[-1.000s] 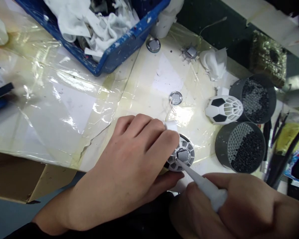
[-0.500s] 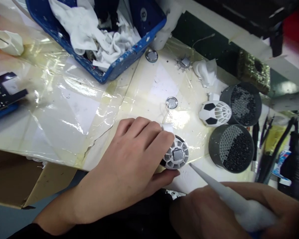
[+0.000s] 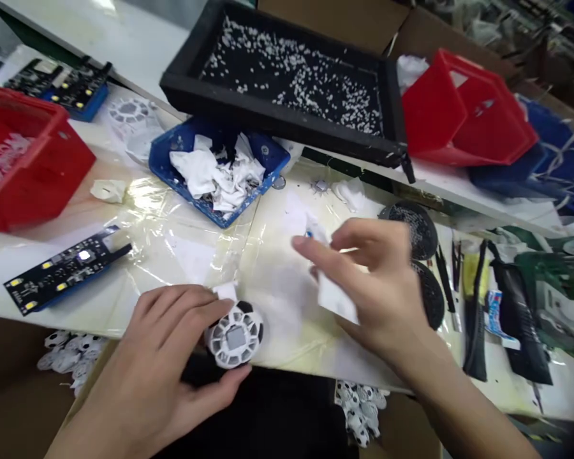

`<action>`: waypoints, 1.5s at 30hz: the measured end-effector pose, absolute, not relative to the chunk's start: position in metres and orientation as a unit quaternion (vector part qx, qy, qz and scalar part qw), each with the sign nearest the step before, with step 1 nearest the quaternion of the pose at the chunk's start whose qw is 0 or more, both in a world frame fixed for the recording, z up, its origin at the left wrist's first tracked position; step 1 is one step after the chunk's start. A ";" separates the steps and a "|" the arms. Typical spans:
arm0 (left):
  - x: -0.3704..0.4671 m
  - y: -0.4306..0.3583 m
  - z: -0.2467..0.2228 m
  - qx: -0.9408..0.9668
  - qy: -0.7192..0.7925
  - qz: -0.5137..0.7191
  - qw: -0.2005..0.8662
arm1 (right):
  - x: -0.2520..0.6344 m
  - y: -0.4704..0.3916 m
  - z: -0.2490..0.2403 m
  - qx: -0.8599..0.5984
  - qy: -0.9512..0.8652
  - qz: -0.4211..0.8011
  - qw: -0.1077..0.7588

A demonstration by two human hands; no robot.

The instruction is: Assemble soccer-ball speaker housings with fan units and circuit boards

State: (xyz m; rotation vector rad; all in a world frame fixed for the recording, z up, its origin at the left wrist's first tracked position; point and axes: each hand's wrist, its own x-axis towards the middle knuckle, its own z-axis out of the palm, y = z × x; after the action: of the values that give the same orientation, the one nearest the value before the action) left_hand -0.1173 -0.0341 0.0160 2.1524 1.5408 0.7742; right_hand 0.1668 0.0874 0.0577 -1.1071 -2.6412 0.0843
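1. Head view is showing the left hand [image 3: 172, 344] closing its grip on a round white vented part [image 3: 235, 336] — fingers over the top, thumb beneath — at the near edge of the tabletop [image 3: 182, 255].
2. A small white tab [image 3: 226, 291] is sticking up just beyond that grip, touching the fingertips.
3. The right hand [image 3: 377, 287] is hovering above the tabletop, well to the right of the left grip, its fingers pinching a white tube-like piece [image 3: 332, 293]; motion blur is hiding the details.
4. Two dark round cups [image 3: 411, 223] are standing just beyond the right grip, partly hidden by it.
5. A blue bin [image 3: 172, 167] of white rags is sitting beyond the left grip, and a black circuit strip [image 3: 64, 271] is lying off to its left.
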 end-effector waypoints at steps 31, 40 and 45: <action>-0.048 -0.007 0.010 0.828 0.375 0.359 0.214 | 0.202 0.138 0.055 -0.340 -0.935 0.033 0.095; -0.050 -0.011 0.008 0.816 0.409 0.366 0.181 | 0.213 0.072 0.046 -0.392 -0.913 0.039 0.102; -0.049 -0.007 0.010 0.815 0.428 0.352 0.170 | 0.218 0.064 0.049 -0.405 -0.905 0.114 0.062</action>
State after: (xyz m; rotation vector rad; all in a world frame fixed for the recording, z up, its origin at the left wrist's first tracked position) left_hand -0.0487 -0.0072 0.0103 2.3157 1.2171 0.9991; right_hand 0.2182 0.0643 0.0492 -1.2247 -2.7355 0.3448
